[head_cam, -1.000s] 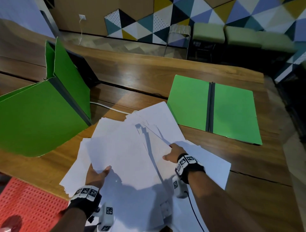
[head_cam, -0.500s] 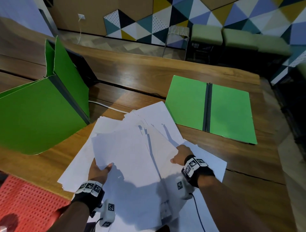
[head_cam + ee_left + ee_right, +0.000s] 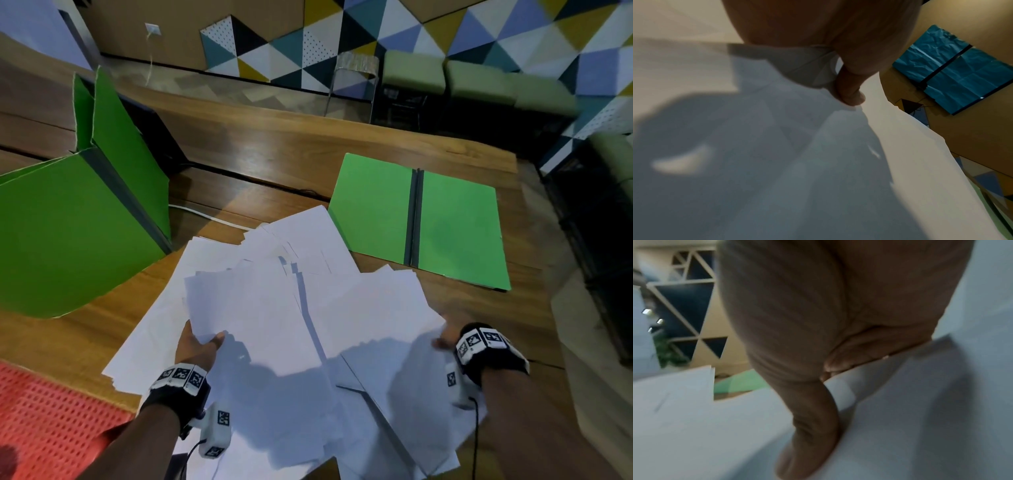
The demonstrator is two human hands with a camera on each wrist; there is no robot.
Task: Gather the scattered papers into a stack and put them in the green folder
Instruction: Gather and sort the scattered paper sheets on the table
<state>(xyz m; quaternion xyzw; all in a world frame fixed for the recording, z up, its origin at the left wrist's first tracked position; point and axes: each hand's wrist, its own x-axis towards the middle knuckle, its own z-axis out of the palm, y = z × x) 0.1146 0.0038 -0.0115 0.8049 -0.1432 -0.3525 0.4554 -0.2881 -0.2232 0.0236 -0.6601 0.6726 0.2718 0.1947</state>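
Observation:
Several white papers (image 3: 274, 308) lie fanned out and overlapping on the wooden table (image 3: 274, 150), in front of me. The green folder (image 3: 373, 205) lies open and flat beyond them to the right, with a dark spine down its middle. My left hand (image 3: 200, 346) grips the left edge of some upper sheets, and its thumb (image 3: 849, 91) pinches the paper (image 3: 777, 146) from above. My right hand (image 3: 445, 337) holds the pile's right edge: its thumb (image 3: 812, 434) lies on top of the sheets (image 3: 694, 426) and the fingers are hidden beneath.
A large green board (image 3: 68, 233) stands folded on the table's left, close to the papers. A white cable (image 3: 205, 214) runs behind the pile. A red perforated surface (image 3: 44, 411) lies below the table's near-left edge. Green cushioned seats (image 3: 411, 72) stand beyond the table.
My right hand has moved from the middle of the pile out to its right edge and taken hold there. The left hand keeps its grip on the left sheets.

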